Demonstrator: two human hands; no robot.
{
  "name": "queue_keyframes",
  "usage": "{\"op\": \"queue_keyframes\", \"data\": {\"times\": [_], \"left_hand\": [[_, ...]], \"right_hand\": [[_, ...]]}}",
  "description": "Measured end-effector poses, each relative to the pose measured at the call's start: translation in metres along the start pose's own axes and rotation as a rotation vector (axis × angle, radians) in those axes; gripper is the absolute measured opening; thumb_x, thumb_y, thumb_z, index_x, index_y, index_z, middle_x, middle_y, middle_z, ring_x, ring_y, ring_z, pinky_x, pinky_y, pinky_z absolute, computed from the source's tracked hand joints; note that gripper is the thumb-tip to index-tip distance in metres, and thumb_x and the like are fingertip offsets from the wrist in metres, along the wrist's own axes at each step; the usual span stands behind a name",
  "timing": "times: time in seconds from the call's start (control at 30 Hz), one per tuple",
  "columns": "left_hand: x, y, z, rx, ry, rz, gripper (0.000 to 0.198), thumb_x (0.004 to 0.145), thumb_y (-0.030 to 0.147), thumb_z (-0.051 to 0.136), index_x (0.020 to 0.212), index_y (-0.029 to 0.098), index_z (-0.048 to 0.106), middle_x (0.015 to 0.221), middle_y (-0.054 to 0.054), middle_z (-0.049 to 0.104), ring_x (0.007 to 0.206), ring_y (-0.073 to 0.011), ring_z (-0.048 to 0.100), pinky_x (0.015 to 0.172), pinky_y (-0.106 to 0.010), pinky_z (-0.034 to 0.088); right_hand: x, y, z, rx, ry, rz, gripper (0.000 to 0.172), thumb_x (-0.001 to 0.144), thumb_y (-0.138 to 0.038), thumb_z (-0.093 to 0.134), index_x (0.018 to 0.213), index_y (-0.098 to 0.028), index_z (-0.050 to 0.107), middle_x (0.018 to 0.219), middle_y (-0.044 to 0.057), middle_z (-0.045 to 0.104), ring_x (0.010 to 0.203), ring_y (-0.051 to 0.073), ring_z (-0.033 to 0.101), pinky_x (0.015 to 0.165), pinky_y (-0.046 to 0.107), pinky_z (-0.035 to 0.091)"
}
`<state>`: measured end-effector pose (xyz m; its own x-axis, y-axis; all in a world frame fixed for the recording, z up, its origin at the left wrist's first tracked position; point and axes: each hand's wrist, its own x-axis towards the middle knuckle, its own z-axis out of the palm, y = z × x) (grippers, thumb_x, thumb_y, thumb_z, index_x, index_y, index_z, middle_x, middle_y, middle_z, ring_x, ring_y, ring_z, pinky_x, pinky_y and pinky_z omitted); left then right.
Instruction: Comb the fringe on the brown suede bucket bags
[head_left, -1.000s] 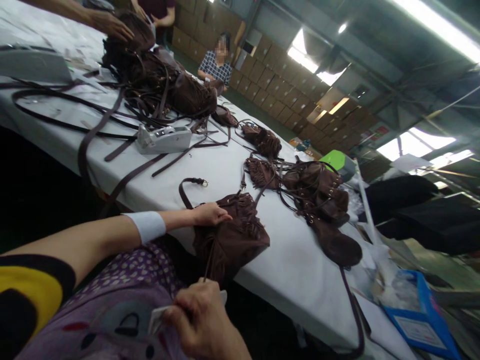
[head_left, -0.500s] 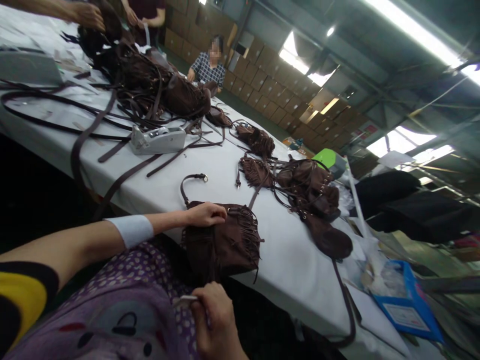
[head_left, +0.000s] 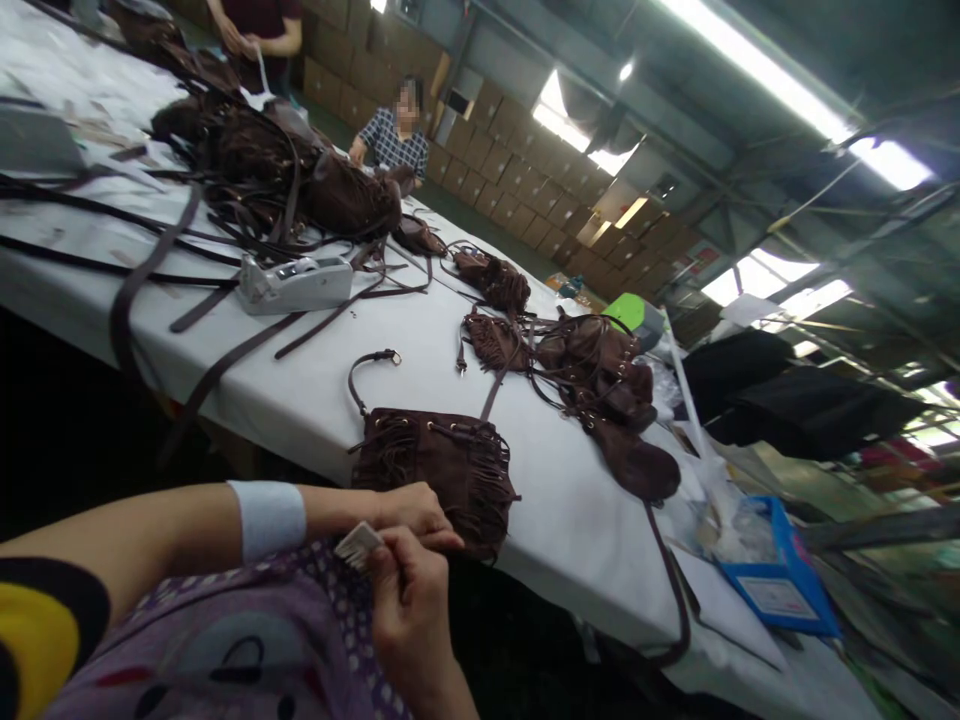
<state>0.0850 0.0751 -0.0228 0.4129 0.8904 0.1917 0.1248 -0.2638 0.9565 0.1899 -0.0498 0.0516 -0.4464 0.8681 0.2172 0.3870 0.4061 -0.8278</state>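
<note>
A dark brown fringed bag (head_left: 442, 455) lies at the front edge of the white table, its short buckled strap (head_left: 360, 370) curving up from one corner. Across the bag's near edge is my left hand (head_left: 412, 512), fingers bent closed on the bag there; part of the grip is hidden. Just below it, my right hand (head_left: 412, 590) is closed around a small pale comb (head_left: 358, 546), whose teeth face down and left. The two hands are very close together, and the right one partly overlaps the left in view.
A grey tape dispenser (head_left: 296, 283) stands behind, near a heap of brown bags and straps (head_left: 255, 160). More brown bags (head_left: 600, 365) lie to the right, before a blue bin (head_left: 780, 590). A person in checks (head_left: 394, 140) and another in dark clothing (head_left: 259, 35) are across the table.
My left hand has moved from the bag's upper part down to its near edge. My right hand has risen slightly, turning the comb. The other person's arm at top left has left the view.
</note>
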Motion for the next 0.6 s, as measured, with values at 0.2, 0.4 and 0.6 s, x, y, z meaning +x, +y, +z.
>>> {"op": "queue_keyframes", "data": {"times": [0.2,0.4,0.6], "left_hand": [[0.029,-0.002,0.01,0.125,0.19,-0.022,0.035,0.089,0.047,0.049,0.075,0.018,0.064,0.059,0.001,0.059,0.053,-0.0115,0.052,0.049,-0.022,0.04],[0.077,0.016,-0.004,0.254,0.201,0.087,0.04,0.079,0.054,0.058,0.091,0.017,0.066,0.09,-0.007,0.067,0.084,-0.0214,0.061,0.073,-0.029,0.046],[0.118,-0.007,-0.048,0.477,0.132,-0.336,0.086,0.057,0.065,0.071,0.118,0.008,0.057,0.118,-0.023,0.06,0.108,-0.0356,0.055,0.085,-0.037,0.043]], "right_hand": [[0.001,0.013,-0.004,-0.511,-0.041,-0.405,0.02,0.088,-0.015,0.036,0.08,-0.018,0.054,0.065,0.003,0.055,0.06,0.017,0.05,0.057,0.03,0.031],[0.003,0.044,-0.018,-0.501,-0.104,-0.378,0.016,0.09,-0.017,0.038,0.087,-0.017,0.054,0.068,0.002,0.057,0.061,0.016,0.053,0.056,0.028,0.034],[-0.005,0.054,-0.009,-0.386,-0.183,-0.314,0.014,0.088,-0.019,0.04,0.087,-0.019,0.054,0.072,0.003,0.062,0.061,0.015,0.055,0.057,0.027,0.037]]}}
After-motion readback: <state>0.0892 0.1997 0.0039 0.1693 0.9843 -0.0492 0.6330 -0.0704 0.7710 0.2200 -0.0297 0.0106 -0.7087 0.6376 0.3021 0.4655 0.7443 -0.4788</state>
